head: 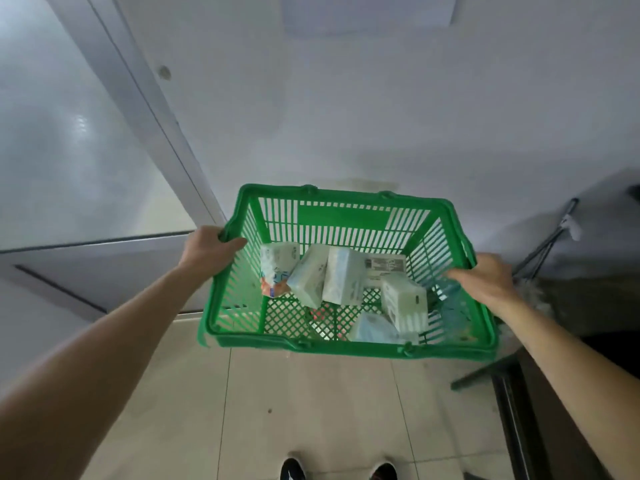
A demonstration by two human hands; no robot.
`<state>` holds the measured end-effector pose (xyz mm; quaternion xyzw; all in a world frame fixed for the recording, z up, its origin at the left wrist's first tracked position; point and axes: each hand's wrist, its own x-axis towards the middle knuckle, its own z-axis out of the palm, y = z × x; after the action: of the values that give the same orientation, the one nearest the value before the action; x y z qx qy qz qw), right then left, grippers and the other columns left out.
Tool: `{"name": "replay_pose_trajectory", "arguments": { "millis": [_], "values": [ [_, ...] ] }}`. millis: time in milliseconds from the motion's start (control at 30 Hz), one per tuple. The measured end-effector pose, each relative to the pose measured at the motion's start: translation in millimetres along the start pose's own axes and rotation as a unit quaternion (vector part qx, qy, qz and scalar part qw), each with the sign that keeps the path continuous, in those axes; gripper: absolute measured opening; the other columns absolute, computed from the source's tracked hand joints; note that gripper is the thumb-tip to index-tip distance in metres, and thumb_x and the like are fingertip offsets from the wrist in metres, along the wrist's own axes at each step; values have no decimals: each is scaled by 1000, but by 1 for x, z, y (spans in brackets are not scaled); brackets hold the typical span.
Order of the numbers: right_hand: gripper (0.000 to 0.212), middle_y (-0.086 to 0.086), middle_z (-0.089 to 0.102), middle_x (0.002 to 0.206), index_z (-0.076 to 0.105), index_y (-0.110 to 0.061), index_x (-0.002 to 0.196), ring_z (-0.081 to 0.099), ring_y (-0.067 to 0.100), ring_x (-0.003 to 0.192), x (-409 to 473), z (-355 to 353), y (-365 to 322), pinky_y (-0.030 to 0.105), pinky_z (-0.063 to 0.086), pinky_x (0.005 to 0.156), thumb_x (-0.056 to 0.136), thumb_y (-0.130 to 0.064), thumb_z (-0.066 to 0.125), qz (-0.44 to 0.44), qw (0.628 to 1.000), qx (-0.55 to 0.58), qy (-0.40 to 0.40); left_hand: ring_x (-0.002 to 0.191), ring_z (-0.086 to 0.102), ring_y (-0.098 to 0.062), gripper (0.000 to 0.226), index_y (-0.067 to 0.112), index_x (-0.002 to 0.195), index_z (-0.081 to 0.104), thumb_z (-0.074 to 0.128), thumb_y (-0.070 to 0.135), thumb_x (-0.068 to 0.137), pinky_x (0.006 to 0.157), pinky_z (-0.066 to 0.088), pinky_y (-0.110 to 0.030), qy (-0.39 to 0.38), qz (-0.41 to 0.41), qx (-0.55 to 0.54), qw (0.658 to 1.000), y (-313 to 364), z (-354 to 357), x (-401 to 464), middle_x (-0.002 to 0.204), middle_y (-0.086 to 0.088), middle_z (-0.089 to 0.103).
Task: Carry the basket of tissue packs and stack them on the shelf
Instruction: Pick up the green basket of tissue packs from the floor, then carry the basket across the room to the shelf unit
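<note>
The left hand (pixel 207 250) grips the left rim of the green basket (pixel 341 345), thumb hooked over the edge. The right hand (pixel 485 279) holds the right rim, fingers seemingly curled inside, though blur smears them. The basket hangs above the tiled floor (pixel 311 410), its far edge near a pale wall (pixel 346 116). Tissue packs (pixel 343 278) lie jumbled inside. A dark frame (pixel 485 374) stands close on the right; two shoes (pixel 292 470) show below.

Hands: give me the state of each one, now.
Left hand: grips the left rim of the green basket.
Right hand: holds the basket's right rim, fingers over the edge.
</note>
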<state>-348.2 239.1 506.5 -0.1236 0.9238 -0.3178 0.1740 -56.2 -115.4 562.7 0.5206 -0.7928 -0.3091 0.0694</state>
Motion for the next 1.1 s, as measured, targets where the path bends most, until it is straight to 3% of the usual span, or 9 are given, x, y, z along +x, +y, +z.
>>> {"name": "replay_pose_trajectory", "arguments": {
  "millis": [100,233,333,500,600,733,800,933,1100],
  "values": [
    [19,1,62,65,75,-7,79,54,9,59,-5,-61,-22,22,36,50,76,-22,87,-14,1000,12,11,53,51,-17,38,5,71,67,73,35,91,49,36,-24,22,27,-10,999,43,-24,-10,60,-6,56],
    [26,4,66,72,72,-10,75,60,18,66,-9,-125,-31,24,38,52,73,-29,89,-2,999,15,30,55,53,-24,42,4,64,63,77,36,87,56,41,-28,28,64,-27,997,96,-38,-5,61,-9,56],
    [25,9,72,80,74,-9,76,68,23,74,-17,-160,-24,27,45,56,71,-29,89,11,997,27,67,53,54,-25,43,6,61,63,76,38,87,52,38,-25,33,100,-35,994,131,-37,-6,59,-9,57],
    [21,4,77,90,78,-12,92,65,11,72,-50,-196,-3,23,46,58,77,-24,86,52,992,44,105,58,59,-27,42,2,66,67,78,38,86,54,43,-26,-27,154,-61,986,181,-25,-8,64,-15,62],
    [25,6,76,93,79,-10,96,68,17,80,-82,-214,14,28,53,67,79,-27,85,99,982,52,153,64,68,-35,48,-7,76,71,77,41,86,60,50,-32,-69,202,-46,976,217,-16,-10,73,-25,72],
    [29,8,76,91,79,-6,98,68,17,76,-139,-234,49,29,55,69,79,-27,87,176,956,103,210,69,72,-39,48,-2,74,74,77,45,84,63,57,-40,-111,285,-37,951,271,4,-27,73,-24,74],
    [26,7,77,90,80,-11,95,73,19,77,-173,-241,72,30,59,73,78,-28,87,213,939,126,240,65,70,-34,42,5,71,73,78,45,85,59,54,-36,-141,317,-36,937,294,20,-44,69,-19,72],
    [26,3,75,80,78,-12,96,72,14,67,-255,-245,119,20,52,55,77,-27,87,279,895,156,311,62,71,-31,44,7,69,74,78,49,84,61,55,-34,-202,382,-27,901,333,62,-91,66,-15,74],
    [43,19,73,92,70,-1,101,74,33,84,-377,-237,176,37,62,76,74,-30,88,372,829,198,367,62,68,-32,49,-1,68,71,79,45,84,59,49,-34,-291,460,-2,839,363,120,-182,67,-20,71]
  ]
}}
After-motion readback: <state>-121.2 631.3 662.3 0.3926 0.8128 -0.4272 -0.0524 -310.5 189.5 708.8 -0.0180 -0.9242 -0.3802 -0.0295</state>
